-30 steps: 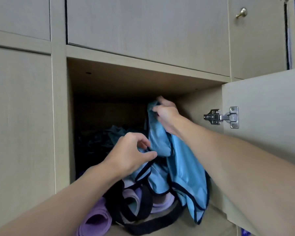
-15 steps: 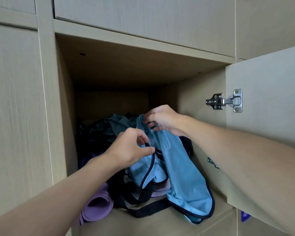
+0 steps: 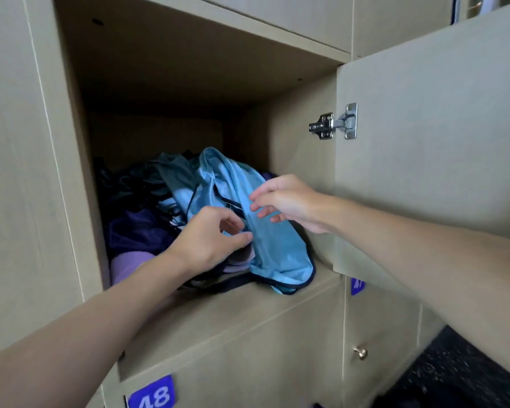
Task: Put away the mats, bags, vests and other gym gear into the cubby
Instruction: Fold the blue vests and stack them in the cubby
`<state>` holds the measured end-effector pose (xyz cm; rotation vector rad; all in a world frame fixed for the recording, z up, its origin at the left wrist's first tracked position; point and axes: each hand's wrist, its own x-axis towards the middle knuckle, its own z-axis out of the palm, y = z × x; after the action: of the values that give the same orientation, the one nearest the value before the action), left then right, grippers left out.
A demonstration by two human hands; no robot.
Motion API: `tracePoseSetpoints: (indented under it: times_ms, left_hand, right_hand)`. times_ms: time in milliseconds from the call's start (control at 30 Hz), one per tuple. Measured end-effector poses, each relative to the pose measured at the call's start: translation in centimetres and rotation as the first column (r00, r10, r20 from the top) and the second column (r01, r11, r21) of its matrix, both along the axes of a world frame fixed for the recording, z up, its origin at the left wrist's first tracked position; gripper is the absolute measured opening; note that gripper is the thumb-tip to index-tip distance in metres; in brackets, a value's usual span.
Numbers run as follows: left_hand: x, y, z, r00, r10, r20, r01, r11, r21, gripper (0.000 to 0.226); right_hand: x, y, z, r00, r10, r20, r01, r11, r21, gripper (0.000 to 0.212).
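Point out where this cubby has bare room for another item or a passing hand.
Free: upper half of the cubby, between ceiling and heap; also a narrow floor strip before the hem of the blue vest. Crowded: the lower half, where vest, purple mat and dark gear span its width, with left hand and right hand at the vest.

The cubby (image 3: 248, 301) and its open door (image 3: 439, 128) on the right are pale wood-grain board, matt and smooth. The hinge (image 3: 333, 125) is bright polished metal, and the small knob (image 3: 360, 352) lower down is shiny and brass-coloured. Inside, the blue vest (image 3: 277, 245) is thin, satiny cloth with a soft sheen, edged in dark binding. Left of it lies duller purple cloth (image 3: 136, 231). Nearer is a lilac mat (image 3: 127, 263), matt, seemingly foam. The number label (image 3: 153, 393) looks like smooth blue plastic. The floor (image 3: 454, 372), lower right, is dark and speckled.
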<state>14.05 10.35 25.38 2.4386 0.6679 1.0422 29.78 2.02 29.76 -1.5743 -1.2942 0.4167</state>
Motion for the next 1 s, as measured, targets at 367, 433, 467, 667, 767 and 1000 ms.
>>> tracePoseSetpoints:
  times_ms: [367, 433, 467, 667, 767, 1000]
  left_hand:
    - [5.7, -13.8, -18.2, 0.913, -0.344, -0.218, 0.286, 0.923, -0.257, 0.010]
    - [7.0, -16.4, -22.1, 0.855, -0.417, -0.308, 0.321, 0.892, -0.318, 0.009]
    - [7.6, -17.7, -24.0, 0.824, -0.445, -0.351, 0.337, 0.882, -0.328, 0.009]
    - [9.8, -24.8, -33.2, 0.609, -0.572, -0.550, 0.433, 0.821, -0.373, 0.015]
    - [10.3, -27.7, -36.5, 0.546, -0.592, -0.593, 0.433, 0.805, -0.406, 0.016]
    - [11.3, -30.6, -39.9, 0.498, -0.621, -0.605, 0.409, 0.784, -0.467, 0.024]
  right_hand:
    - [2.4, -19.7, -23.5, 0.973, -0.229, 0.032, 0.226, 0.918, -0.327, 0.017]
    - [3.6, -23.6, -28.3, 0.947, -0.321, 0.032, 0.301, 0.845, -0.443, 0.015]
    - [4.0, -25.6, -30.2, 0.927, -0.372, 0.037, 0.343, 0.805, -0.485, 0.013]
    - [4.5, -36.4, -40.0, 0.849, -0.502, 0.168, 0.486, 0.615, -0.620, 0.012]
    - [4.7, -40.1, -44.0, 0.803, -0.569, 0.178, 0.509, 0.499, -0.701, 0.020]
    - [4.4, -44.1, -49.8, 0.785, -0.519, 0.338, 0.513, 0.237, -0.825, 0.073]
